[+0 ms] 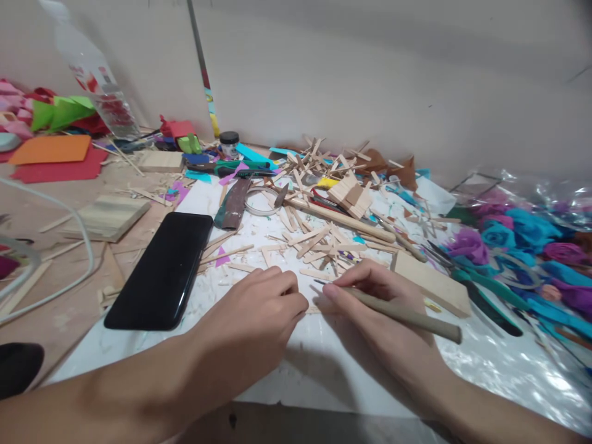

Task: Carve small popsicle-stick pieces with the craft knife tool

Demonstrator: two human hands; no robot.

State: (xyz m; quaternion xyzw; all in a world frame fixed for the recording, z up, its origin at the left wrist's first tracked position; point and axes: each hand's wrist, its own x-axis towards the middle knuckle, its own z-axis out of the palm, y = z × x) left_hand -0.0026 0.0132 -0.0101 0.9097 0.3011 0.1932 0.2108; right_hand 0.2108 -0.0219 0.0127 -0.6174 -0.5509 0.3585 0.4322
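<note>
My right hand (383, 308) is closed round a slim tool with a brown handle (411, 316); its thin dark metal tip points left, towards my other hand. My left hand (263, 308) has its fingers curled and pressed down on the white sheet (319, 376). From under its fingertips a thin wooden stick (319, 310) shows, pinched low against the sheet and reaching towards the right hand. The rest of the stick is hidden by the fingers. Just beyond both hands lies a heap of loose wooden sticks (319, 243).
Left of my hands lies a black phone (161, 271). A hammer (342, 216), a tape roll (261, 201) and a wooden block (430, 280) lie behind and right, with green-handled pliers (490, 296) beside paper flowers (509, 231). A plastic bottle (99, 80) stands back left.
</note>
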